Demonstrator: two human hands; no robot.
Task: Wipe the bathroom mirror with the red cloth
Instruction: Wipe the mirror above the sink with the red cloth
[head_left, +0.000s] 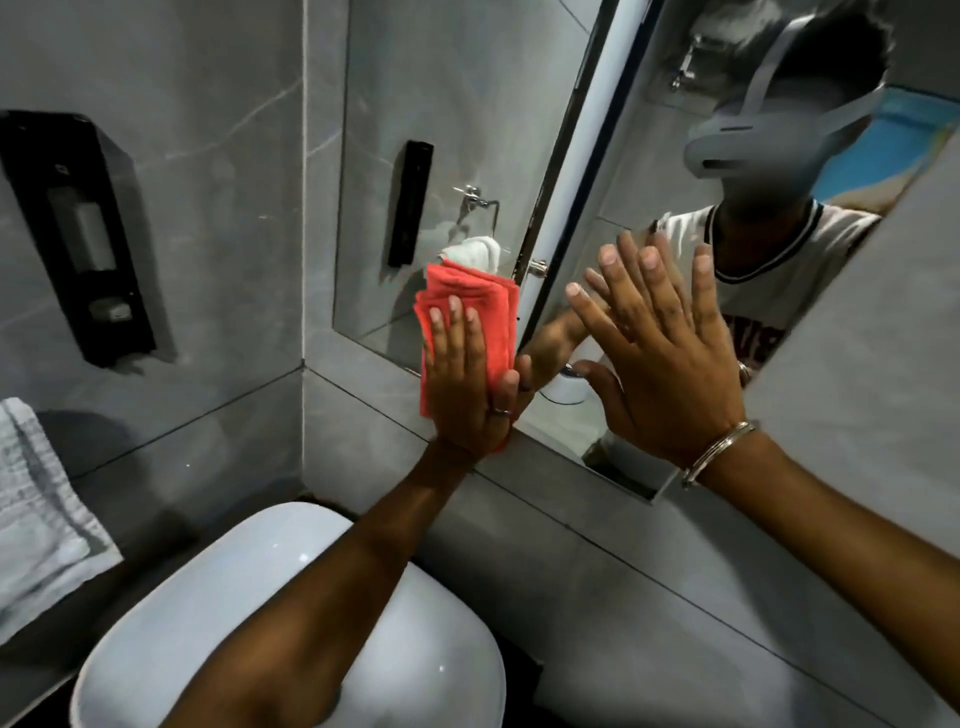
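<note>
Against the wall mirror: two hands, one cloth.
Mirror (467, 130): one, set into grey tile; its lower edge slopes down to the right, and a wide stretch of glass lies clear above both hands.
Basin (291, 597): one, white, below the mirror and under the left forearm.
Grey towel (36, 514): one, hanging at the far left, well apart from the hands.
Soap dispenser (78, 234): one, black, on the left wall; its reflection shows in the glass.
Right hand (670, 374): flat and wide open, fingers spread, palm toward the glass, holding nothing; one bangle (719, 452) at the wrist.
Left hand (467, 384): flat, fingers straight and together, pressing the cloth to the mirror rather than gripping it; one ring on a finger.
Red cloth (467, 301): one, folded, between the left palm and the glass near the mirror's lower edge, sticking out above the fingertips, left of the right hand and apart from it.
</note>
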